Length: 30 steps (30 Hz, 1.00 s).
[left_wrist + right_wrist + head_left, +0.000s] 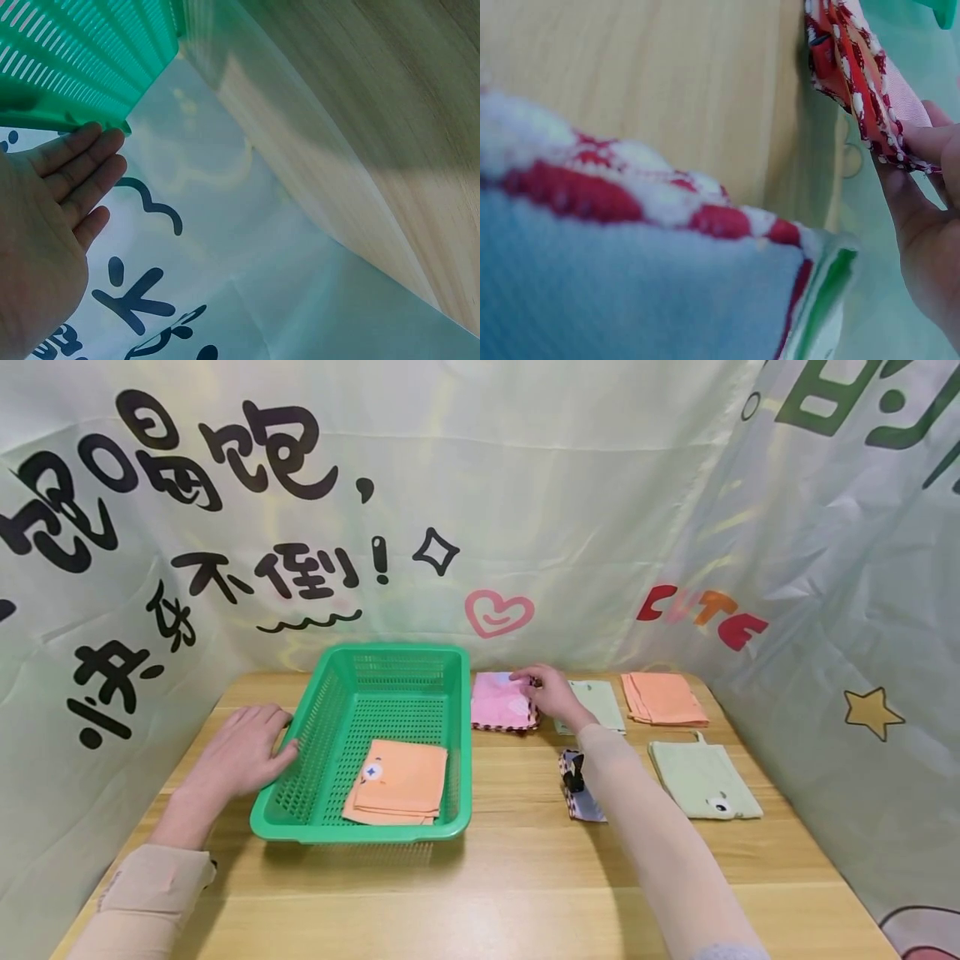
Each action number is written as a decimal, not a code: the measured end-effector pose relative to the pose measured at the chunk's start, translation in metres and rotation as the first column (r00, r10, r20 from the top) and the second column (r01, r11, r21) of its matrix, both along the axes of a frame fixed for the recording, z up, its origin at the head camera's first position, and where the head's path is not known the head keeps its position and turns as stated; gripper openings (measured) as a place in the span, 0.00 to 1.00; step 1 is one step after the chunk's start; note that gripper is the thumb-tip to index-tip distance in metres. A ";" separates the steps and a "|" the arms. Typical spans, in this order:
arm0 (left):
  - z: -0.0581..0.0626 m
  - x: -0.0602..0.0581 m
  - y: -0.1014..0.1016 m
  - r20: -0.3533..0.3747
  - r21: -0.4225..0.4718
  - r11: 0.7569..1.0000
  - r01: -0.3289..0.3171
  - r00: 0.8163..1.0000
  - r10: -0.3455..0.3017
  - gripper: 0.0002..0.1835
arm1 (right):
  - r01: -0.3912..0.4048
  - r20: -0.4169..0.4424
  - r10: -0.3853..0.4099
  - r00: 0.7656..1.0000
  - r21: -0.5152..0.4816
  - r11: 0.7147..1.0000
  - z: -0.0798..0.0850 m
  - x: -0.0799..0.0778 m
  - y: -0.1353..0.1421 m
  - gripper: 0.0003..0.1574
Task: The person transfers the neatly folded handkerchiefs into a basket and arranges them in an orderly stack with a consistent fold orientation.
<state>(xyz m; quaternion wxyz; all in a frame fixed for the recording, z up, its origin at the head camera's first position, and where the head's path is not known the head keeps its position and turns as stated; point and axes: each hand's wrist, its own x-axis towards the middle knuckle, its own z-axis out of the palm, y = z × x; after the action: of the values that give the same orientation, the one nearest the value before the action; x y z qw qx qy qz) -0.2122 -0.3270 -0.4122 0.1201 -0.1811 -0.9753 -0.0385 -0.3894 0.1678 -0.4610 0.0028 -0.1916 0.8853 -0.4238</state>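
Observation:
My left hand (243,752) rests against the left rim of the green plastic basket (463,735). Its fingers look straight beside the basket in the left wrist view, with the thumb hidden there. Inside the basket lies a folded orange towel (405,777) with an eye design. My right hand (555,693) pinches the right edge of a folded pink towel (498,700) with checkered trim; thumb and fingers (922,142) are on either side of its layers in the right wrist view. Partly under the right forearm sits a folded blue-grey towel (581,806) with a dark bow.
A pale green folded towel (600,702) lies just behind the right hand, with an orange folded towel (663,697) farther right. Nearer me is another green towel (705,781) with a hanging loop. Printed fabric (570,510) walls the wooden table (480,910) at back and sides.

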 end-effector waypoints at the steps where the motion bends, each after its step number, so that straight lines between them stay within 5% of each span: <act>1: 0.000 0.000 0.000 0.001 -0.001 1.000 -0.001 1.000 0.001 0.26 | -0.001 -0.005 0.001 1.000 -0.008 1.000 0.001 0.001 0.000 0.17; 17: 0.001 0.001 0.000 -0.011 0.004 1.000 0.007 1.000 -0.007 0.26 | 0.011 -0.096 -0.016 0.995 -0.053 0.999 0.033 0.022 0.001 0.18; 30: -0.001 0.000 0.000 -0.012 0.008 1.000 0.010 1.000 -0.010 0.26 | -0.060 -0.225 0.028 0.974 -0.135 0.989 0.067 0.035 0.005 0.18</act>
<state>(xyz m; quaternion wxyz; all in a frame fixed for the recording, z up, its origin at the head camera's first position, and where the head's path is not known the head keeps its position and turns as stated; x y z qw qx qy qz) -0.2121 -0.3271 -0.4127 0.1263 -0.1858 -0.9735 -0.0420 -0.3549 0.1732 -0.3938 -0.1005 -0.2573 0.8432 -0.4611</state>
